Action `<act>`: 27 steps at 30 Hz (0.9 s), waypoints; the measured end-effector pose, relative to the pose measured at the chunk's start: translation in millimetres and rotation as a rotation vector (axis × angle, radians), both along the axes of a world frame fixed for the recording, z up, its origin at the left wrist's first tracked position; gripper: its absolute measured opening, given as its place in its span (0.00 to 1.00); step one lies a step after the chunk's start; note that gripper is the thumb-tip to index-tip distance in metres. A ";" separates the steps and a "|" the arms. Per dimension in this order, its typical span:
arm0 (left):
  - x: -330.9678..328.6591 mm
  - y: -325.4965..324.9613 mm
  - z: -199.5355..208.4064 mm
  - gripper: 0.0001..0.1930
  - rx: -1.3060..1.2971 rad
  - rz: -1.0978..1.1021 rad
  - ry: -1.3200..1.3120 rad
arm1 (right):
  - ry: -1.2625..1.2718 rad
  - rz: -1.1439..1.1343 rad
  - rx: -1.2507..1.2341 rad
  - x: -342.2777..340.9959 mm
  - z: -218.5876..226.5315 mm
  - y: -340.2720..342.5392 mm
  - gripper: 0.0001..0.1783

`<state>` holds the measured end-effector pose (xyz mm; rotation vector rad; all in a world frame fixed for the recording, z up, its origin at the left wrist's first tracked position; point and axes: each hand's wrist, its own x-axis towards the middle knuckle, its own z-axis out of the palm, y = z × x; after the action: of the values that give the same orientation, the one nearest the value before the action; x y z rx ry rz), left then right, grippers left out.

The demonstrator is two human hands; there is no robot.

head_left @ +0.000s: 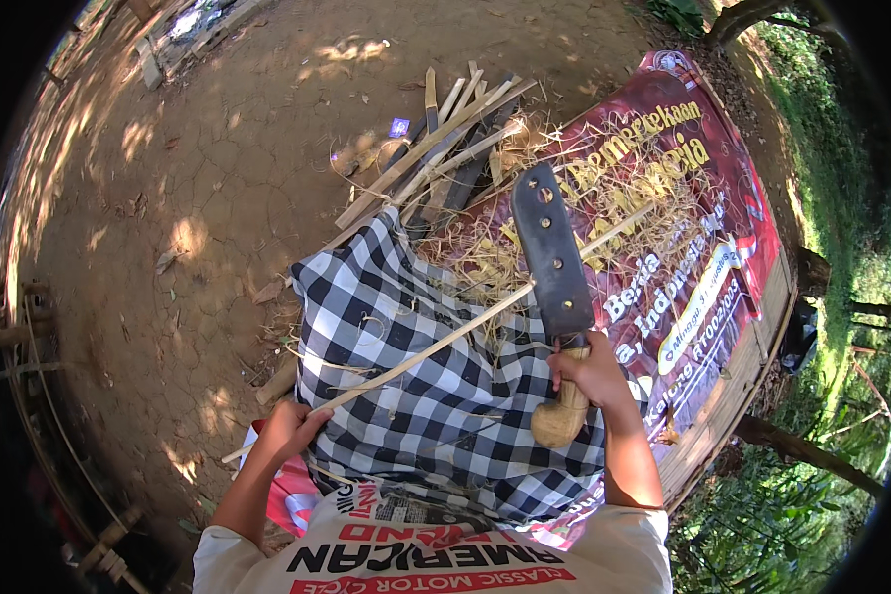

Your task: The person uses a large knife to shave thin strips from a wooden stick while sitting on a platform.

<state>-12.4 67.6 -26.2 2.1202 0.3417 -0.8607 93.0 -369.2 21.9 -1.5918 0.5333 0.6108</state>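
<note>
My left hand (295, 428) is closed around a long thin bamboo strip (436, 346), whose short end pokes out behind the hand. The strip slants up to the right and passes behind the blade of a broad cleaver (551, 247). My right hand (588, 374) grips the cleaver's pale wooden handle (561, 416). The dark blade has several holes and points away from me. Beyond the blade, the strip's far end reaches over a heap of shavings (614, 183). A black-and-white checked cloth (396, 366) covers my lap under the strip.
Past the cloth lies a pile of split bamboo and wood pieces (436, 148) on bare cracked soil (188, 178). A dark red printed banner (733, 198) spreads to the right over a slatted bamboo platform (708, 460). Greenery (822, 168) lines the right side.
</note>
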 end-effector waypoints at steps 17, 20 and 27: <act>6.7 -0.5 5.7 0.25 0.028 -0.103 -0.071 | -0.063 -0.113 0.189 -11.4 -6.7 -20.9 0.11; 4.5 -0.7 3.0 0.25 0.066 -0.089 -0.074 | -0.130 -0.284 0.234 -8.4 -11.6 -22.8 0.10; 1.4 3.6 0.3 0.25 0.086 -0.096 -0.149 | 0.017 -0.070 0.260 -30.2 -25.2 -20.7 0.11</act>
<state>-11.0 71.2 -25.9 2.2808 0.2034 -0.7484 62.8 -389.9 -3.3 -1.3191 0.4983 0.6151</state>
